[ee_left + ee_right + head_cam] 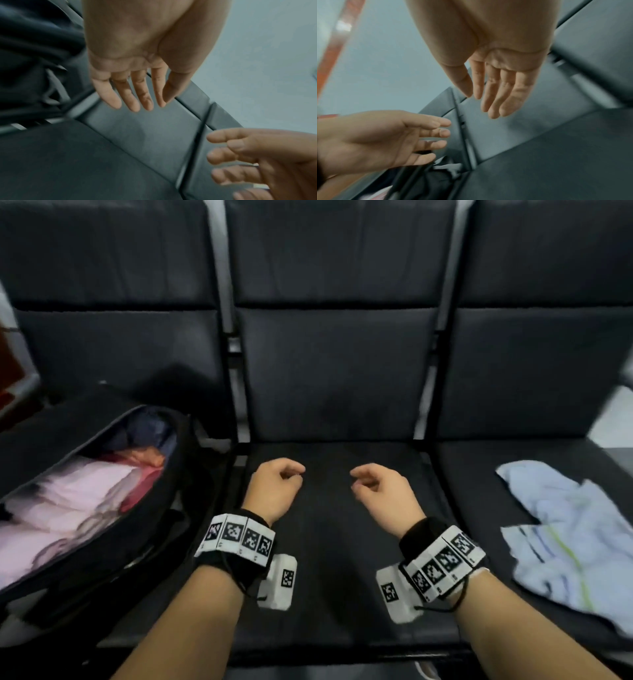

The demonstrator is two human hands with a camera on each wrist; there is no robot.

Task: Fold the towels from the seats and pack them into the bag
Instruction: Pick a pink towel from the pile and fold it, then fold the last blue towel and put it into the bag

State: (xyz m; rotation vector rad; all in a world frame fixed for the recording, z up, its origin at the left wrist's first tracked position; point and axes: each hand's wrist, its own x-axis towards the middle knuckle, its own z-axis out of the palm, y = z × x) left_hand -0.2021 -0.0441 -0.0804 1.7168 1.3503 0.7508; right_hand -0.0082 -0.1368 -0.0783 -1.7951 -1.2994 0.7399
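A crumpled pale blue towel (pixel 568 539) with a green stripe lies on the right seat. The black bag (pixel 85 508) stands open on the left seat, with pink (pixel 68 501) and red folded cloth inside. Both hands hover over the bare middle seat (pixel 329 460). My left hand (pixel 277 484) and my right hand (pixel 380 487) face each other, fingers loosely curled, holding nothing. The wrist views show the left hand (pixel 137 88) and the right hand (pixel 496 88) with relaxed, nearly straight fingers over the seat.
Three dark padded seats stand in a row with backrests (pixel 335 251) behind. Metal frame bars (pixel 233 344) separate them. A pale floor (pixel 613 419) shows at the far right, and a red object (pixel 10 361) at the far left.
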